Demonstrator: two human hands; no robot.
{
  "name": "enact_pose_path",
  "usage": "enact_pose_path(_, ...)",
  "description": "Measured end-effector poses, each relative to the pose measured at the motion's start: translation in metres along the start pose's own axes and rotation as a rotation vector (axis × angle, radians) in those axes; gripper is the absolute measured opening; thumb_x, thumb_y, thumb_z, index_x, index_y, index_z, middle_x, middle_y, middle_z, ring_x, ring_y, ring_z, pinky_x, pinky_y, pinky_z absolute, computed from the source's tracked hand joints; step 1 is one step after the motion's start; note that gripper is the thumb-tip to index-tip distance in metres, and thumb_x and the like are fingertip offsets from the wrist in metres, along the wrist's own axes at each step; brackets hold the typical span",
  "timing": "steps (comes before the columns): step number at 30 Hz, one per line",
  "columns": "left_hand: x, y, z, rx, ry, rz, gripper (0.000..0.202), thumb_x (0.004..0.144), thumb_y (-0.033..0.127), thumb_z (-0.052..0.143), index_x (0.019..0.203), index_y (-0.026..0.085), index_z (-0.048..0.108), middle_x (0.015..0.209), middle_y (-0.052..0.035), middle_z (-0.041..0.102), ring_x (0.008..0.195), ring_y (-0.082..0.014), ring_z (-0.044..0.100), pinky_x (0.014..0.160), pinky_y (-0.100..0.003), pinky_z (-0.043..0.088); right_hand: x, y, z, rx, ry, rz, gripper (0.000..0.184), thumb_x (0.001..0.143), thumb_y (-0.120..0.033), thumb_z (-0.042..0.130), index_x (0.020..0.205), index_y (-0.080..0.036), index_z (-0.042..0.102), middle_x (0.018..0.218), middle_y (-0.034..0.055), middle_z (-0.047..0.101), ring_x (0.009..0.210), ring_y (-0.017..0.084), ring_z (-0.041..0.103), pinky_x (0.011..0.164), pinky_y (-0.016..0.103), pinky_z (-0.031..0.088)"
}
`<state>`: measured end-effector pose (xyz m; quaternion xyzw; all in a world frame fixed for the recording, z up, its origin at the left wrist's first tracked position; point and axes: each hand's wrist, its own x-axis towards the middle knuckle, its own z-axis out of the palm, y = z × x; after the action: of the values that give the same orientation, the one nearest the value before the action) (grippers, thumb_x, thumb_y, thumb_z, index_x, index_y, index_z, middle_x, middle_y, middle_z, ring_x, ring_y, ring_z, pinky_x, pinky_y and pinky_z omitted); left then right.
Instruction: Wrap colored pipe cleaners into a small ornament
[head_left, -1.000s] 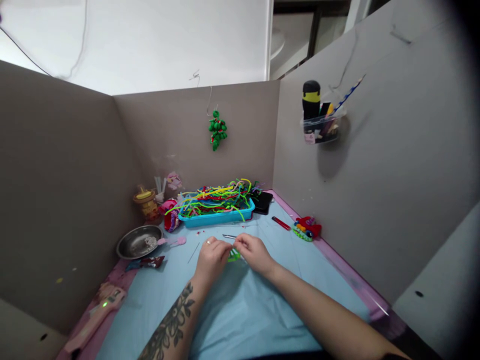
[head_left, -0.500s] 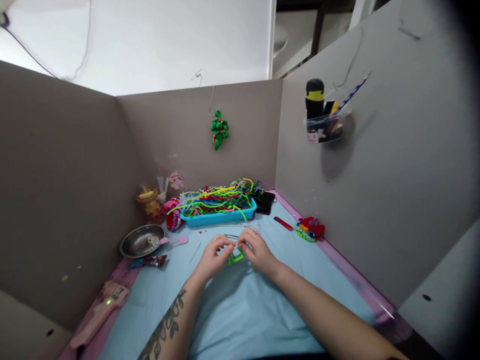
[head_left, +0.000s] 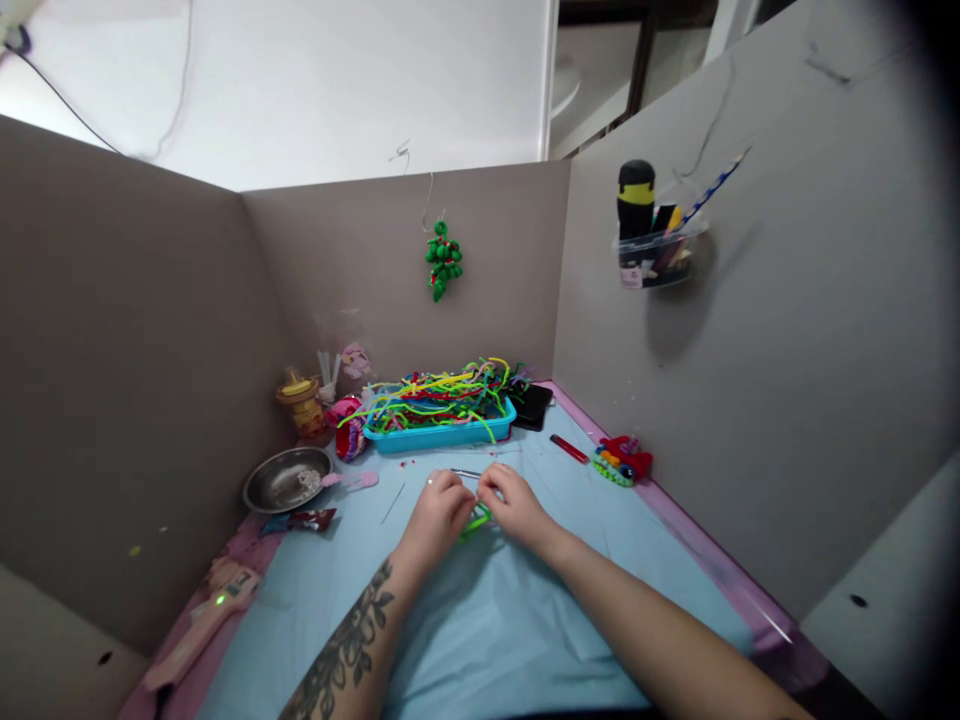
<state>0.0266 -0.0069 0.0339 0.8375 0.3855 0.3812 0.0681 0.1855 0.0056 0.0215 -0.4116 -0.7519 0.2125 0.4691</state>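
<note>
My left hand (head_left: 437, 514) and my right hand (head_left: 516, 504) meet over the light blue cloth (head_left: 480, 620), fingers pinched together on a small bright green pipe-cleaner piece (head_left: 475, 520) held between them just above the cloth. A ring shows on a left finger; the left forearm is tattooed. A thin metal tool (head_left: 463, 473) lies just beyond the fingertips. Behind it stands a blue tray (head_left: 439, 436) heaped with coloured pipe cleaners (head_left: 439, 392).
A steel bowl (head_left: 287, 480) and pink spoon (head_left: 351, 481) sit left; a pink glue gun (head_left: 201, 625) lies near left. A red pen (head_left: 568, 448), a red toy (head_left: 624, 459) and a black box (head_left: 532, 406) are right. Cardboard walls enclose the table; a green ornament (head_left: 444, 260) hangs behind.
Both hands stay joined on the green piece, shifting slightly as the fingers work it; the left hand has closed in again toward the right. The view drifted a little.
</note>
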Motion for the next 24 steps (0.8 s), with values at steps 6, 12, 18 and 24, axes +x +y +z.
enact_pose_path(6, -0.001, 0.001, -0.003, 0.087, 0.027, 0.047, 0.016, 0.083, 0.021, 0.050, 0.074, 0.018, 0.063, 0.077, -0.0061, 0.055, 0.077, -0.0182, 0.049, 0.072, -0.033, 0.041, 0.003, 0.002, -0.002, 0.159, -0.130, 0.125, 0.013, 0.078, -0.016, 0.049, 0.065, -0.017, 0.051, 0.064, -0.0026, 0.049, 0.062, 0.012, 0.047, 0.057, 0.023, 0.038)
enact_pose_path(12, 0.001, 0.000, -0.013, -0.278, 0.009, -0.160, 0.014, 0.080, 0.025, 0.054, 0.071, 0.017, 0.062, 0.076, -0.0025, 0.053, 0.075, -0.0152, 0.053, 0.071, -0.029, 0.043, -0.005, 0.006, -0.011, 0.027, -0.049, -0.304, 0.015, 0.084, -0.015, 0.047, 0.089, -0.021, 0.059, 0.083, 0.0037, 0.055, 0.080, 0.015, 0.053, 0.072, 0.029, 0.044)
enact_pose_path(18, 0.000, 0.000, -0.015, -0.395, -0.082, -0.172, 0.016, 0.080, 0.026, 0.054, 0.070, 0.017, 0.062, 0.077, -0.0022, 0.053, 0.075, -0.0142, 0.053, 0.072, -0.028, 0.043, -0.007, 0.008, -0.011, -0.121, -0.011, -0.427, 0.015, 0.086, -0.018, 0.047, 0.090, -0.022, 0.061, 0.082, 0.0048, 0.055, 0.078, 0.016, 0.053, 0.070, 0.030, 0.044)
enact_pose_path(24, -0.002, -0.005, -0.009, -0.213, -0.051, -0.064, 0.011, 0.079, 0.023, 0.056, 0.073, 0.017, 0.062, 0.078, -0.0032, 0.053, 0.077, -0.0152, 0.052, 0.072, -0.029, 0.042, -0.005, 0.004, -0.013, -0.135, -0.085, -0.334, 0.014, 0.084, -0.014, 0.048, 0.082, -0.020, 0.060, 0.079, 0.0037, 0.053, 0.080, 0.017, 0.050, 0.072, 0.030, 0.042)
